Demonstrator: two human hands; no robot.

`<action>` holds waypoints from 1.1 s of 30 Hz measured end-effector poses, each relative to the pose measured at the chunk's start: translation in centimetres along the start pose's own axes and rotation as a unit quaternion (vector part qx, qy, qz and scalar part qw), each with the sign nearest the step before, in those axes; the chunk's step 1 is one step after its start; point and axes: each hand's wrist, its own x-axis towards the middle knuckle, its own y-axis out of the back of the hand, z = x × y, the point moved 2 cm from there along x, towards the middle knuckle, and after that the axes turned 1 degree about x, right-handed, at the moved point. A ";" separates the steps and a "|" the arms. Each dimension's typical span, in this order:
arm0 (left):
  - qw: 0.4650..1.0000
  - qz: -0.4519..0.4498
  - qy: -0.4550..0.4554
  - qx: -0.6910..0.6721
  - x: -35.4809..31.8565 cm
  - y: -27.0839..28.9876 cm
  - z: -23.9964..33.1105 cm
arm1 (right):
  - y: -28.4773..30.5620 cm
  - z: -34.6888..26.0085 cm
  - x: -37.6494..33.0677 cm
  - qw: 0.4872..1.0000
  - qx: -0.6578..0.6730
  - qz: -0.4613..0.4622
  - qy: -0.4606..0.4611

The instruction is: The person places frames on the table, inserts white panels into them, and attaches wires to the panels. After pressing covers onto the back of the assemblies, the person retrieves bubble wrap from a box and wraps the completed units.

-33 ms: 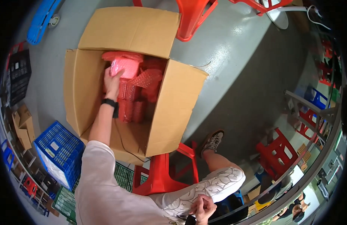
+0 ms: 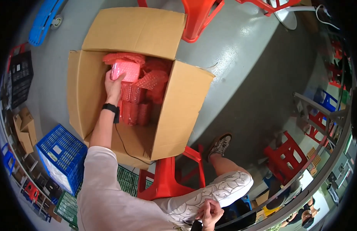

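Note:
Inside a large open cardboard box [image 2: 184, 111], my left hand [image 2: 113, 82] grips the left side of a package in pink bubble wrap [image 2: 126, 71], thumb on its top. Behind it bulges more red bubble wrap [image 2: 122, 57]. To the right and nearer me lie several red bubble-wrapped bundles [image 2: 132, 111]; what they contain cannot be made out. A black band [image 2: 110, 107] circles my left wrist, and a thin dark cord hangs from there across the box. By my thigh, my right hand [image 2: 210, 212] has its fingers curled closed; whatever they hold, if anything, is hidden.
The box's flaps are folded outward. A red stool [image 2: 167, 181] stands at its near side, another red stool [image 2: 197, 19] beyond it. Left are a blue crate [image 2: 63, 154], a green crate [image 2: 66, 208] and a black crate [image 2: 20, 79]. A metal rail [image 2: 321, 154] curves along the right.
My left hand and the pink package have shifted slightly left within the box. The right hand stays by my thigh, almost unmoved.

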 end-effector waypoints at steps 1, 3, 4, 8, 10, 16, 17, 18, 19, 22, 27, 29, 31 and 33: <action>1.000 0.015 -0.012 0.010 -0.2 2.3 0.9 | 0.2 0.3 -0.1 1.000 -0.007 0.008 -0.004; 0.999 0.013 0.036 0.028 -0.2 5.8 1.6 | 0.5 0.6 -0.4 0.999 -0.022 0.022 -0.010; 0.995 0.009 0.086 0.040 -0.3 7.5 1.6 | 0.6 0.4 -0.4 1.000 -0.022 0.014 -0.010; 0.983 -0.026 0.179 -0.026 -1.7 9.3 3.6 | 0.0 -1.1 -0.2 0.999 -0.007 0.032 -0.016; 0.977 -0.041 0.199 -0.064 -2.8 9.7 4.5 | -0.3 -2.3 -0.3 0.999 0.006 0.031 -0.018; 0.986 -0.124 0.037 0.109 -4.6 11.5 7.2 | 0.2 -1.6 -1.1 0.999 0.023 0.028 0.003; 0.969 -0.130 -0.020 0.211 -4.8 11.8 7.7 | 0.4 -1.5 -1.2 0.999 0.027 0.027 0.008; 0.968 -0.129 -0.023 0.212 -5.2 12.1 8.1 | 0.5 -1.4 -1.4 0.999 0.032 0.027 0.013; 0.947 -0.119 -0.082 0.289 -5.7 12.2 8.4 | 0.6 -1.4 -1.5 0.999 0.036 0.026 0.018; 0.873 -0.094 -0.198 0.436 -7.8 11.9 11.5 | 0.9 -1.4 -1.8 0.999 0.041 0.021 0.022; 0.990 -0.131 0.041 0.044 -6.8 16.1 9.6 | 1.3 -1.5 -1.6 0.999 0.048 0.006 0.021; 0.966 -0.169 0.088 -0.175 -6.7 17.6 9.3 | 1.2 -1.6 -1.2 0.999 0.048 -0.002 0.024; 0.959 -0.183 0.085 -0.197 -8.2 17.9 10.3 | 1.5 -1.5 -1.5 0.999 0.033 -0.007 0.024; 0.946 -0.204 0.073 -0.242 -9.4 18.2 12.2 | 1.6 -2.0 -1.5 1.000 0.019 -0.015 0.016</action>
